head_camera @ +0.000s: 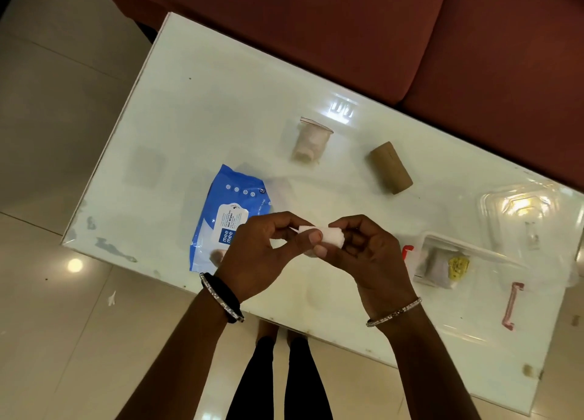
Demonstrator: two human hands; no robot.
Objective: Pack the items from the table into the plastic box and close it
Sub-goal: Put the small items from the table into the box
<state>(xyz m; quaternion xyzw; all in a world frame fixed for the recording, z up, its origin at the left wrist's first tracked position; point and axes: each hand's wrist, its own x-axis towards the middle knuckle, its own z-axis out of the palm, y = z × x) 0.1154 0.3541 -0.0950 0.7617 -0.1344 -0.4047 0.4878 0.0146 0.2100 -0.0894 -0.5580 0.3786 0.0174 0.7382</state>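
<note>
Both hands hold one small white cotton-like wad [331,236] above the table's near edge. My left hand [262,249] pinches its left end and my right hand [373,255] grips its right end. A blue wet wipes pack [229,211] lies flat just left of my left hand. Farther back lie a clear zip bag with a pale roll [311,141] and a brown bandage roll [390,168]. At the right stands the clear plastic box [493,255], open, with a small bag and a yellow item inside. Its transparent lid [521,214] rests behind it.
The white glass table [205,119] sits slanted in view, with a red-brown sofa [410,34] along its far side. Red clips [512,306] mark the box's sides. Tiled floor surrounds the table, and my legs show below the near edge.
</note>
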